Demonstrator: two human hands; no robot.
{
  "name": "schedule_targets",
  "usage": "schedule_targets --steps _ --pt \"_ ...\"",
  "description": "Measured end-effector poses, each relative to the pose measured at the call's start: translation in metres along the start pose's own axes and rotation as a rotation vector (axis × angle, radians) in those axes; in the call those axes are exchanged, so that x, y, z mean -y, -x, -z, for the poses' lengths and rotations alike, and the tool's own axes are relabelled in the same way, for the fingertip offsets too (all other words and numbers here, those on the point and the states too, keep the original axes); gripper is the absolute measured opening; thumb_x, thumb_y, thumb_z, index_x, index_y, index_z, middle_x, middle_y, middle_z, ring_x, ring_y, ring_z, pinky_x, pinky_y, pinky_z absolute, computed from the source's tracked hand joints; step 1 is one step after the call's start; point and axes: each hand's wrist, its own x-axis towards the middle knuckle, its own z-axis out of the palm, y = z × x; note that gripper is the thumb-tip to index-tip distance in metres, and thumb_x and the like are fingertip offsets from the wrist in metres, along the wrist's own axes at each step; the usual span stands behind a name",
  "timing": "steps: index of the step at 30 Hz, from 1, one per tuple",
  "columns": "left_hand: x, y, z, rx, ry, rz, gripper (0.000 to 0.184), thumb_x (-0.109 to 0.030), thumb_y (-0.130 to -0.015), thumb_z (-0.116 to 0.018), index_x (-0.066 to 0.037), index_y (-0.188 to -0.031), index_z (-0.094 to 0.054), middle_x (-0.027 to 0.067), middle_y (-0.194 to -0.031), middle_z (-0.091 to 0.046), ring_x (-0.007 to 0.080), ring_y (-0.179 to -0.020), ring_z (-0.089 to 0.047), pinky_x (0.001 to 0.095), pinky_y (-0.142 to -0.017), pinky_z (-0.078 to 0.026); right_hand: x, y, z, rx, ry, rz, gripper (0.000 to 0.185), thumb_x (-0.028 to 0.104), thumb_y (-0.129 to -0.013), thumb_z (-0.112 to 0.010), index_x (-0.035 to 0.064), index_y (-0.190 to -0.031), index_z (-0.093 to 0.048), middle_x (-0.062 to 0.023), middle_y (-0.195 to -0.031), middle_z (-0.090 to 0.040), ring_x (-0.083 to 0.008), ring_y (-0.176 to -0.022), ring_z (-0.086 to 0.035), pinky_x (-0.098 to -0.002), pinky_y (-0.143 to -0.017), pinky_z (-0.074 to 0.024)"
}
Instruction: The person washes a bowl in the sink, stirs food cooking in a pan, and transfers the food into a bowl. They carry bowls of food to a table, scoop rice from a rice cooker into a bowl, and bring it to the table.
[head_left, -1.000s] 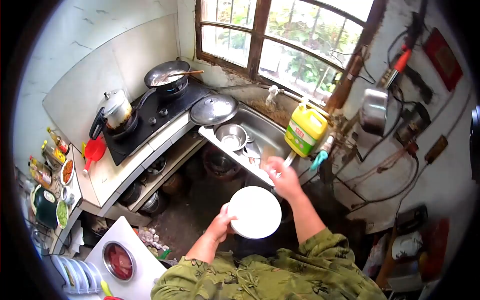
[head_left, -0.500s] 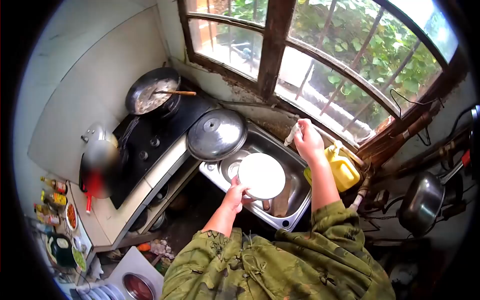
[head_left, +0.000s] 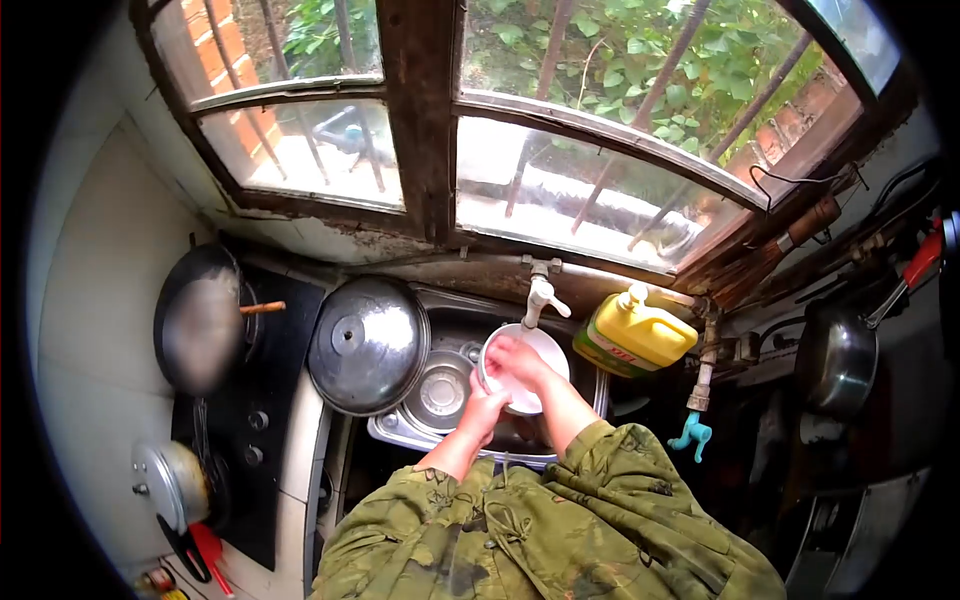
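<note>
Nearest are the two loose green patterned sleeves of the person. The left hand is closed on the near left side of a white round bowl, with the thumb by its rim. The right hand is inside this bowl, its fingers partly bent; I cannot tell if it grips something, because the hand itself hides the bottom.

The bowl is above the silver metal sink, just below a white tap. The bowl and the forearms block the view of the sink's middle. To the left, a round metal basin sits in the sink, and a big domed metal lid covers the sink's left back corner. A yellow plastic jug stands at the right of the white tap, close to it.

Farther left, on the black stove, are a metal pressure pot and a dark wok with a wooden handle over its edge. Behind everything is the wood-framed window with bars.
</note>
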Motion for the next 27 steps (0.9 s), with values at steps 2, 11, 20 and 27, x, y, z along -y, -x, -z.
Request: schedule_targets --steps 2,11,20,27 --pt "-0.008 -0.014 0.026 0.059 0.025 0.07 0.081 -0.002 -0.07 -0.058 -0.011 -0.143 -0.024 0.0128 -0.126 -0.047 0.0255 -0.109 -0.055 0.0366 -0.085 -0.052 0.024 0.006 -0.006 0.26 0.582 -0.149 0.02 0.023 -0.088 -0.057 0.0061 -0.09 -0.067 -0.0051 -0.081 -0.066 -0.0158 -0.077 -0.062 -0.0309 -0.073 -0.0486" --pt "-0.036 -0.02 0.048 0.145 -0.023 0.157 0.094 -0.004 -0.07 -0.066 -0.004 -0.147 -0.013 0.0132 -0.137 -0.039 0.0234 -0.127 -0.041 0.0333 -0.102 -0.039 0.007 0.016 -0.024 -0.604 0.95 0.237 0.021 0.023 -0.082 -0.064 0.0081 -0.097 -0.064 -0.0158 -0.096 -0.067 -0.0325 -0.091 -0.065 -0.0436 -0.078 -0.0514" --pt "-0.059 0.004 0.038 0.11 -0.067 0.222 0.091 -0.006 -0.073 -0.065 -0.01 -0.148 -0.015 0.0135 -0.138 -0.038 0.027 -0.125 -0.042 0.0404 -0.092 -0.049 0.017 0.014 0.027 -0.442 0.746 0.27 0.018 0.003 -0.082 -0.051 0.0055 -0.096 -0.062 -0.0146 -0.094 -0.066 -0.0352 -0.09 -0.063 -0.0393 -0.081 -0.0503" --pt "-0.046 0.016 0.028 0.074 -0.251 -0.021 0.095 -0.003 -0.07 -0.066 -0.001 -0.148 -0.011 0.0161 -0.142 -0.035 0.0241 -0.13 -0.038 0.034 -0.105 -0.037 0.035 0.03 0.006 -0.452 1.04 -0.171 0.046 0.032 -0.077 -0.068 0.0079 -0.116 -0.058 -0.0162 -0.106 -0.066 -0.0338 -0.101 -0.063 -0.0416 -0.088 -0.0494"
